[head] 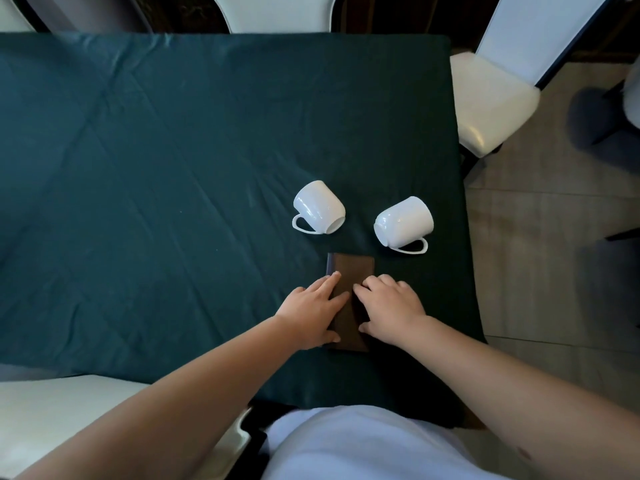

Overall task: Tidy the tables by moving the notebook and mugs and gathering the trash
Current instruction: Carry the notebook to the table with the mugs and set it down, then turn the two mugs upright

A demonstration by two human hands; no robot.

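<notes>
Green-clothed table (173, 168) — left hand (311, 311), right hand (391, 311) flat on brown notebook (349, 271), fingers extended, gripping nothing. Risk: careless lift sweeps toppled mugs (320, 207) — roll off edge.

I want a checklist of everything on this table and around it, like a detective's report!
Surface: table under a dark green cloth, creased.
Job's things: brown notebook, closed, flat near the table's near edge; left white mug and right white mug, both lying on their sides beyond it, apart.
Clutter: no trash seen.
Hands: left hand rests on the notebook's left side; right hand on its right side, fingers bent.
Cables: nothing seen.
Surroundings: white chair at the right, more chairs behind, tiled floor.
</notes>
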